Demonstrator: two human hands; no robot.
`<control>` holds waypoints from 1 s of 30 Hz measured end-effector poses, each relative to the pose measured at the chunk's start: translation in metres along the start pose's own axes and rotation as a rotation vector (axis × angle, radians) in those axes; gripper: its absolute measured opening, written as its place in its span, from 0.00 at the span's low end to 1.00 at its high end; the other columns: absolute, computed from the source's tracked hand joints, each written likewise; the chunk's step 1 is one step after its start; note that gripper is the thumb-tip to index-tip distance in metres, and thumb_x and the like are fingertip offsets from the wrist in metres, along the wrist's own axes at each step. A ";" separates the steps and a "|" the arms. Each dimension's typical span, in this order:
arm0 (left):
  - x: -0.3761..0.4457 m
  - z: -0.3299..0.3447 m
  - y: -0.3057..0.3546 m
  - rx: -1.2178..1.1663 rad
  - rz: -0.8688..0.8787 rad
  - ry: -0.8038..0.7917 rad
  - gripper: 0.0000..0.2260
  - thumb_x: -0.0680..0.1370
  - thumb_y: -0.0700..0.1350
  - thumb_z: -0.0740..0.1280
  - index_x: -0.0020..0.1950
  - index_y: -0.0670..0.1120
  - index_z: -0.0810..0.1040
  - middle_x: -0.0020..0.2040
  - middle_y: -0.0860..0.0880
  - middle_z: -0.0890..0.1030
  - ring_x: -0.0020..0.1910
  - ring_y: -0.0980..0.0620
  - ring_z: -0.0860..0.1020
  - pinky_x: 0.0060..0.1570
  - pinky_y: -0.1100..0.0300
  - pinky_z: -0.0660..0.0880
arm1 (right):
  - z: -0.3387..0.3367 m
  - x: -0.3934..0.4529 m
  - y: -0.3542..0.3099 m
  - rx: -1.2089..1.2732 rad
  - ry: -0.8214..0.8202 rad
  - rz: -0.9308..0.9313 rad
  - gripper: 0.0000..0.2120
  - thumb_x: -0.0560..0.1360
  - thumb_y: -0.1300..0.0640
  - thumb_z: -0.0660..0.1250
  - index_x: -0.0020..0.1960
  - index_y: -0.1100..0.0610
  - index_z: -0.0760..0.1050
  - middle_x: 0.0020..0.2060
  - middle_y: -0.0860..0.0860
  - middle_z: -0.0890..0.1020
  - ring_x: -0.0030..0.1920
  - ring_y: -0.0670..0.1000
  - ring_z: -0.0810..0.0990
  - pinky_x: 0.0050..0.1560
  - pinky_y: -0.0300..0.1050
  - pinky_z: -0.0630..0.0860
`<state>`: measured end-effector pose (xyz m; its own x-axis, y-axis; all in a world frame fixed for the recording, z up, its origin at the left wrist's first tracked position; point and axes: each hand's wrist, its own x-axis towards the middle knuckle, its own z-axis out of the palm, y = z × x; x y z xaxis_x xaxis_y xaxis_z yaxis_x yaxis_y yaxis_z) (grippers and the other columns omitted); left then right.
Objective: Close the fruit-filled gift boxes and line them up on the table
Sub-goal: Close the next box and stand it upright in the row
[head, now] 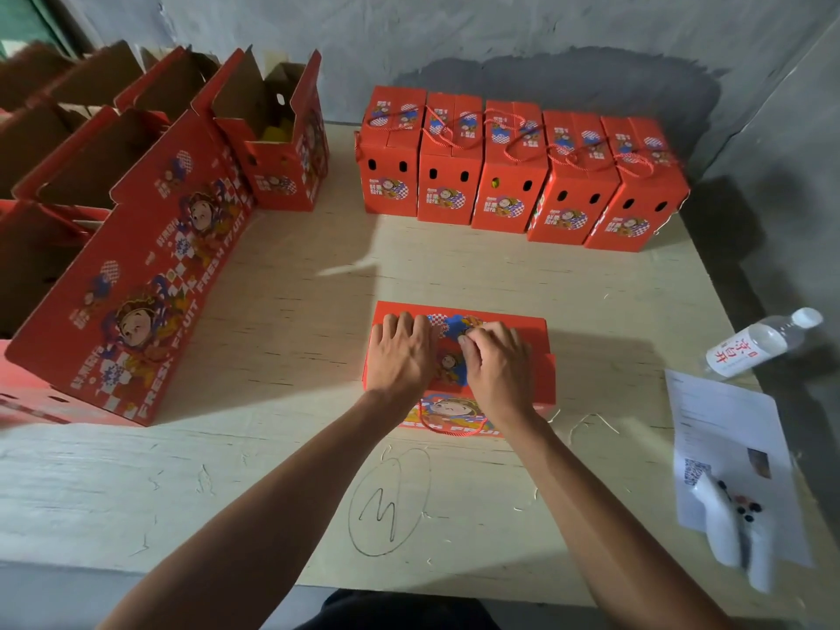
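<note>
We have both hands on top of one red box (491,329) near the middle of the table (291,311). Our left hand (400,352) lies flat on the left part of the lid, fingers straight and together, pressing down and gripping nothing. Our right hand (497,363) rests on the right part of the lid with its fingers bent and their tips bunched at the middle of the top; whether they pinch a flap or only press on it we cannot tell. A red cord (447,429) hangs in a loop over the box's near side.

At the far edge of the table five closed boxes (518,175) stand side by side in a row, touching one another, with cord handles lying across their tops. To the left of that row, apart from it, stands an open box (282,175) with its flaps upright and something yellow inside. Further left more open boxes (127,275) stand close together.

On the right of the table a bottle (754,345) lies on its side, and nearer to us lies a paper sheet (722,420) with a white controller (736,538) on it. In front of the box we hold, a circled mark (386,502) is drawn on the tabletop.
</note>
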<state>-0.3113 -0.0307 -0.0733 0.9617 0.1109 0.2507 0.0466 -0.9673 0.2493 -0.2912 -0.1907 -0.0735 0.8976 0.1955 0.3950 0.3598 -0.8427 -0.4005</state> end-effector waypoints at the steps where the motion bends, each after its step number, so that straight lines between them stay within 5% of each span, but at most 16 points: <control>1: 0.000 -0.002 0.000 -0.022 0.004 0.013 0.12 0.87 0.49 0.56 0.53 0.43 0.74 0.49 0.44 0.77 0.47 0.42 0.71 0.50 0.47 0.70 | -0.001 0.001 0.001 0.018 -0.003 -0.007 0.09 0.82 0.53 0.67 0.49 0.57 0.82 0.47 0.51 0.81 0.48 0.57 0.78 0.47 0.53 0.71; 7: -0.007 -0.007 -0.026 -0.140 0.122 0.075 0.09 0.85 0.47 0.62 0.49 0.43 0.75 0.46 0.45 0.76 0.44 0.44 0.71 0.46 0.49 0.69 | -0.023 -0.005 0.039 0.167 0.012 -0.086 0.06 0.80 0.56 0.71 0.49 0.59 0.84 0.45 0.51 0.81 0.46 0.55 0.80 0.49 0.54 0.76; 14: -0.026 0.004 -0.031 -0.354 -0.043 0.199 0.08 0.83 0.49 0.66 0.52 0.46 0.81 0.51 0.48 0.78 0.47 0.46 0.72 0.50 0.50 0.68 | -0.031 -0.019 0.064 0.125 0.140 -0.021 0.05 0.80 0.59 0.72 0.51 0.56 0.87 0.42 0.50 0.81 0.43 0.56 0.78 0.48 0.57 0.73; 21: -0.014 0.004 -0.024 -0.207 -0.053 0.272 0.09 0.80 0.43 0.71 0.42 0.42 0.76 0.45 0.44 0.77 0.41 0.42 0.70 0.44 0.50 0.67 | -0.022 -0.018 0.057 0.100 0.170 0.024 0.06 0.80 0.58 0.70 0.48 0.56 0.86 0.41 0.51 0.78 0.43 0.56 0.75 0.46 0.57 0.73; 25: -0.016 -0.001 -0.017 -0.224 -0.130 0.202 0.10 0.82 0.47 0.68 0.44 0.43 0.76 0.48 0.46 0.77 0.45 0.42 0.71 0.48 0.45 0.70 | -0.022 -0.018 0.056 0.147 0.137 0.075 0.04 0.78 0.60 0.73 0.51 0.58 0.87 0.56 0.56 0.82 0.56 0.60 0.79 0.59 0.59 0.75; 28: -0.017 -0.004 -0.016 -0.355 -0.261 0.105 0.15 0.81 0.54 0.68 0.60 0.44 0.77 0.64 0.46 0.76 0.63 0.41 0.72 0.64 0.44 0.68 | -0.024 -0.020 0.055 0.298 0.007 0.241 0.20 0.80 0.55 0.71 0.70 0.58 0.77 0.74 0.60 0.71 0.74 0.57 0.69 0.73 0.51 0.68; 30: -0.014 -0.009 -0.022 -0.673 -0.495 -0.013 0.33 0.74 0.62 0.74 0.70 0.42 0.71 0.66 0.44 0.76 0.66 0.43 0.75 0.67 0.44 0.72 | -0.028 -0.020 0.055 0.474 -0.103 0.498 0.34 0.79 0.46 0.71 0.79 0.55 0.62 0.73 0.54 0.72 0.68 0.48 0.76 0.63 0.37 0.75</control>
<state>-0.3286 -0.0090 -0.0741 0.8757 0.4808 -0.0447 0.2974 -0.4642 0.8343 -0.2965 -0.2550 -0.0803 0.9958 -0.0911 -0.0010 -0.0502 -0.5394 -0.8406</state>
